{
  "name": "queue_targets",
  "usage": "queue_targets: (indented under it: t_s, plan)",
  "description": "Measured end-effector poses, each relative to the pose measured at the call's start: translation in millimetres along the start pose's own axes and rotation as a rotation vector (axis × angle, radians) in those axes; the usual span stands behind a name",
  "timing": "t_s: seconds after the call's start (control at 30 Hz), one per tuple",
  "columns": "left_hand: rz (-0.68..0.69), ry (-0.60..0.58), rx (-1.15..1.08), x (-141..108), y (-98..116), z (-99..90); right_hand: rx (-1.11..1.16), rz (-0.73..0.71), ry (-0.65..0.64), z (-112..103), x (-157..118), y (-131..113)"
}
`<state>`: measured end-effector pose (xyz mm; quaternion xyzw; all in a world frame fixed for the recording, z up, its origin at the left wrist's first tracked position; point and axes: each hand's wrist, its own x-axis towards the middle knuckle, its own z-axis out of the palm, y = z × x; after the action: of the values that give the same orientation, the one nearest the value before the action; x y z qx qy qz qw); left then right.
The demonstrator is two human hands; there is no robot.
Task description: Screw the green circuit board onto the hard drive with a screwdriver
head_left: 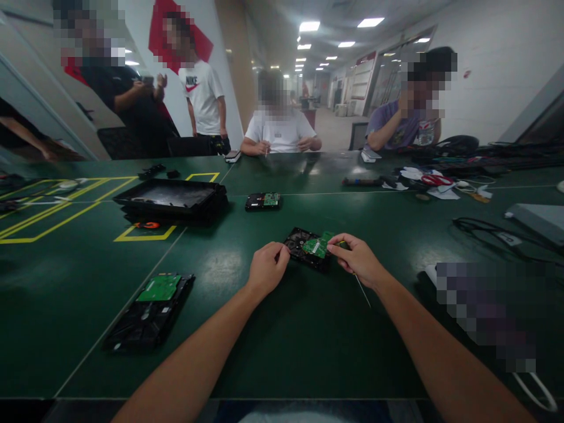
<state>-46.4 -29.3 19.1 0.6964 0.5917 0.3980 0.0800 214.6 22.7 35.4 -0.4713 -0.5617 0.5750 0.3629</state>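
Note:
A black hard drive point(297, 239) lies on the table in front of me, turned at an angle. My left hand point(269, 265) is closed, thumb and finger pinching the drive's left corner. On the drive's right part a green circuit board point(316, 247) sits tilted, its right end raised. My right hand point(358, 258) pinches the right edge of that board. From under the same hand a thin metal shaft point(363, 291), apparently a screwdriver's, points down toward me; its handle is mostly hidden in the palm.
Another hard drive point(152, 314) lies at the front left, a further one point(263, 201) beyond my hands. Stacked black trays point(171, 197) stand at the left, an orange-handled tool point(147, 225) beside them. Cables point(493, 232) and a grey box point(537, 220) lie right. Several people are across the table.

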Motion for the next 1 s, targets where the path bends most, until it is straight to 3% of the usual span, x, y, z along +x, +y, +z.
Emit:
queue_targets:
  t_s: [0.57, 0.87, 1.0]
  plan:
    - [0.038, 0.002, 0.013, -1.0, 0.5, 1.1, -0.140, 0.035, -0.043, -3.3, 0.2, 4.3]
    - [-0.013, -0.069, 0.048, -2.9, 0.3, 2.7, -0.266, -0.015, -0.059, -3.6, 0.1, 5.9]
    - [0.076, -0.148, -0.003, -5.3, 4.6, 1.9, -0.271, -0.018, -0.058, -2.9, 0.6, 6.4]
